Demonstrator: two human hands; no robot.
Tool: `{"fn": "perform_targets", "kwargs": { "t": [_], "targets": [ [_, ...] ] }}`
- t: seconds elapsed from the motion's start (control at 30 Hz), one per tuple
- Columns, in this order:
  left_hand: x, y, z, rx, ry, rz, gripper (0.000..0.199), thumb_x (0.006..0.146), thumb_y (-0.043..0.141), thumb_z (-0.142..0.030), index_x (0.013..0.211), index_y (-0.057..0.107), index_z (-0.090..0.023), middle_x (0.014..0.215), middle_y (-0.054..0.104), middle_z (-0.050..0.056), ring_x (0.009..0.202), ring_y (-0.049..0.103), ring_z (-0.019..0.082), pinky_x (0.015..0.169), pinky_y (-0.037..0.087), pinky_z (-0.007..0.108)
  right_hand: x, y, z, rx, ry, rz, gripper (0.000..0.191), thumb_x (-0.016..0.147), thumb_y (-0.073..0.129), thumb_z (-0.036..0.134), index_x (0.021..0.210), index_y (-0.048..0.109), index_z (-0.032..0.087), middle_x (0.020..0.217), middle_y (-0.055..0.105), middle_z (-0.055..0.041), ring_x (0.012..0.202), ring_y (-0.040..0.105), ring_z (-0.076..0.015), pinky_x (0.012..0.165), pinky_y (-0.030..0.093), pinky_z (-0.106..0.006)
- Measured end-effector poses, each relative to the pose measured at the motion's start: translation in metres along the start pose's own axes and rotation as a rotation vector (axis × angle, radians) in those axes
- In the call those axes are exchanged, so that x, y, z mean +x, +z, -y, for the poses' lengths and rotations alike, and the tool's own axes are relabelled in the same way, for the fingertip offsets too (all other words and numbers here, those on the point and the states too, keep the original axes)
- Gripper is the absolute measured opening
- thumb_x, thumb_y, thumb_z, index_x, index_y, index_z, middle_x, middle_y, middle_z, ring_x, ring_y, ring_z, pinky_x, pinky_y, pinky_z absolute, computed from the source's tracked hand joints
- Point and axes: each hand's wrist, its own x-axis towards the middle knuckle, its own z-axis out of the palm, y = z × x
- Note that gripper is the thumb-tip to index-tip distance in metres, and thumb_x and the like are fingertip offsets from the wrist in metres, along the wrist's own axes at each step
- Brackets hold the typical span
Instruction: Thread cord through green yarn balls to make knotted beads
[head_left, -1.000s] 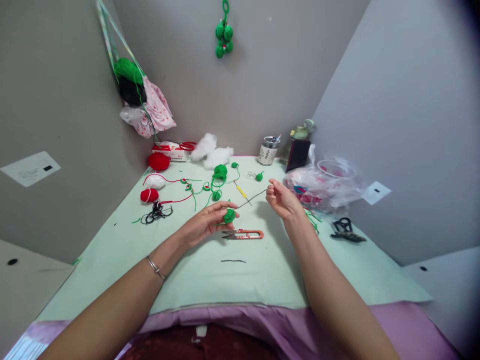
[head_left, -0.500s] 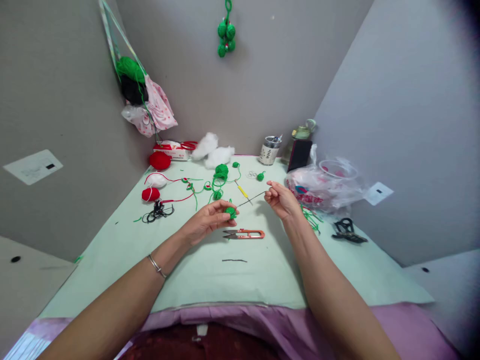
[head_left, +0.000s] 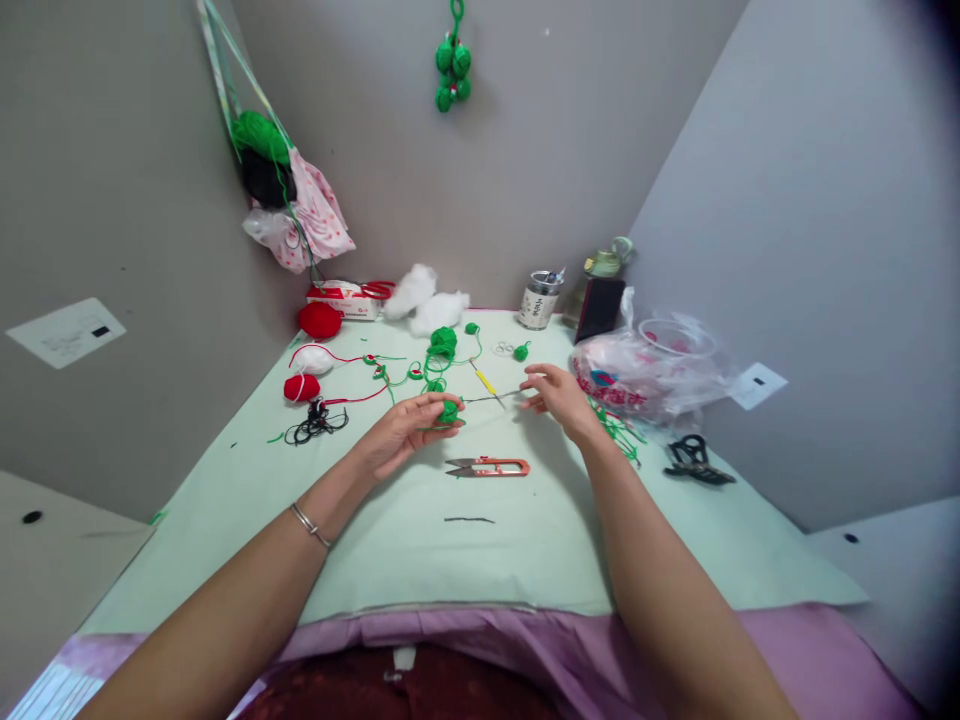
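Note:
My left hand (head_left: 409, 428) is closed around a small green yarn ball (head_left: 448, 411), its fingers over the left side. From the ball a thin dark thread (head_left: 491, 398) runs right, nearly level, to my right hand (head_left: 559, 398). The fingertips of that hand pinch the thread's far end; whether a needle is there is too small to tell. Below both hands lie orange-handled thread snips (head_left: 489, 468), blades pointing left. Nearer to me is a short dark piece of yarn (head_left: 469, 519). Just beyond the thread rests a yellow-handled crochet hook (head_left: 486, 382).
Behind my left hand are a green yarn skein (head_left: 442, 343), red yarn (head_left: 301, 389) and tangled black yarn (head_left: 316, 424). White stuffing (head_left: 439, 314) sits at the back. A plastic bag (head_left: 649, 370), a phone (head_left: 600, 308) and a black hair claw (head_left: 697, 460) stand or lie right.
The right hand has shifted slightly left and lower, its fingers less curled. The thread now lies flatter. My left hand and the green ball have moved a little left and up.

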Motion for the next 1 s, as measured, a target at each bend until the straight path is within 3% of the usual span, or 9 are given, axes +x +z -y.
{"fn": "perform_targets", "kwargs": {
  "t": [0.13, 0.27, 0.33, 0.4, 0.57, 0.67, 0.8, 0.9, 1.0],
  "targets": [
    [0.006, -0.008, 0.001, -0.015, 0.033, -0.063, 0.024, 0.086, 0.07, -0.023, 0.107, 0.073, -0.011, 0.108, 0.073, 0.011, 0.096, 0.069, 0.017, 0.094, 0.055, 0.028, -0.016, 0.002, 0.011, -0.336, -0.114, 0.036, 0.02, 0.079, 0.068, 0.024, 0.098, 0.063, 0.02, 0.094, 0.066, -0.0055, 0.075, 0.058, -0.0161, 0.068, 0.039, -0.027],
    [0.009, -0.015, 0.003, 0.008, 0.073, -0.087, 0.027, 0.085, 0.071, -0.024, 0.108, 0.073, -0.011, 0.104, 0.075, 0.011, 0.1, 0.068, 0.018, 0.098, 0.053, 0.032, -0.038, 0.011, 0.026, -0.806, -0.153, 0.439, 0.017, 0.076, 0.072, 0.028, 0.09, 0.064, 0.02, 0.083, 0.067, -0.0025, 0.071, 0.057, -0.0162, 0.063, 0.036, -0.026],
    [0.01, -0.018, 0.003, 0.017, 0.09, -0.103, 0.03, 0.082, 0.074, -0.025, 0.109, 0.073, -0.012, 0.106, 0.074, 0.011, 0.102, 0.068, 0.02, 0.1, 0.052, 0.034, -0.047, 0.02, 0.031, -0.848, -0.15, 0.658, 0.023, 0.069, 0.079, 0.029, 0.086, 0.066, 0.02, 0.08, 0.067, 0.0001, 0.068, 0.056, -0.0146, 0.059, 0.035, -0.024],
    [0.01, -0.019, 0.002, 0.035, 0.105, -0.118, 0.033, 0.079, 0.077, -0.024, 0.11, 0.073, -0.013, 0.111, 0.073, 0.011, 0.105, 0.067, 0.021, 0.102, 0.05, 0.036, -0.053, 0.029, 0.034, -0.856, -0.173, 0.784, 0.025, 0.069, 0.08, 0.029, 0.088, 0.067, 0.02, 0.081, 0.067, 0.0009, 0.068, 0.055, -0.0136, 0.058, 0.035, -0.023],
    [0.009, -0.019, 0.001, 0.165, 0.085, -0.172, 0.043, 0.071, 0.081, -0.024, 0.113, 0.072, -0.017, 0.12, 0.07, 0.011, 0.109, 0.064, 0.023, 0.099, 0.046, 0.036, -0.053, 0.032, 0.032, -0.846, -0.251, 0.897, 0.015, 0.075, 0.069, 0.018, 0.09, 0.069, 0.018, 0.082, 0.066, -0.0008, 0.07, 0.054, -0.0135, 0.062, 0.036, -0.023],
    [0.008, -0.018, 0.001, 0.267, 0.113, -0.183, 0.046, 0.069, 0.081, -0.024, 0.114, 0.072, -0.02, 0.126, 0.068, 0.01, 0.116, 0.059, 0.024, 0.1, 0.043, 0.037, -0.047, 0.023, 0.033, -0.555, -0.278, 0.884, 0.014, 0.086, 0.06, 0.027, 0.09, 0.068, 0.017, 0.085, 0.067, -0.0022, 0.075, 0.056, -0.014, 0.067, 0.039, -0.024],
    [0.009, -0.017, 0.005, 0.355, 0.187, -0.131, 0.047, 0.07, 0.079, -0.023, 0.117, 0.071, -0.022, 0.131, 0.065, 0.009, 0.124, 0.055, 0.027, 0.103, 0.04, 0.039, -0.045, 0.02, 0.038, -0.245, -0.229, 0.693, 0.028, 0.095, 0.047, 0.039, 0.085, 0.058, 0.016, 0.077, 0.058, -0.0011, 0.066, 0.051, -0.0119, 0.058, 0.037, -0.023],
    [0.009, -0.018, 0.008, 0.384, 0.223, -0.095, 0.05, 0.072, 0.077, -0.023, 0.121, 0.069, -0.023, 0.133, 0.064, 0.01, 0.123, 0.055, 0.028, 0.102, 0.041, 0.041, -0.048, 0.028, 0.039, -0.173, -0.183, 0.581, 0.032, 0.097, 0.042, 0.043, 0.081, 0.053, 0.017, 0.069, 0.05, 0.0022, 0.053, 0.04, -0.0086, 0.051, 0.03, -0.023],
    [0.008, -0.016, 0.009, 0.384, 0.239, -0.093, 0.051, 0.073, 0.077, -0.022, 0.123, 0.068, -0.024, 0.136, 0.062, 0.01, 0.122, 0.055, 0.029, 0.099, 0.042, 0.04, -0.049, 0.035, 0.036, -0.232, -0.203, 0.569, 0.042, 0.098, 0.04, 0.05, 0.077, 0.053, 0.016, 0.067, 0.047, 0.0026, 0.053, 0.038, -0.0084, 0.052, 0.029, -0.024]
  ]
}}
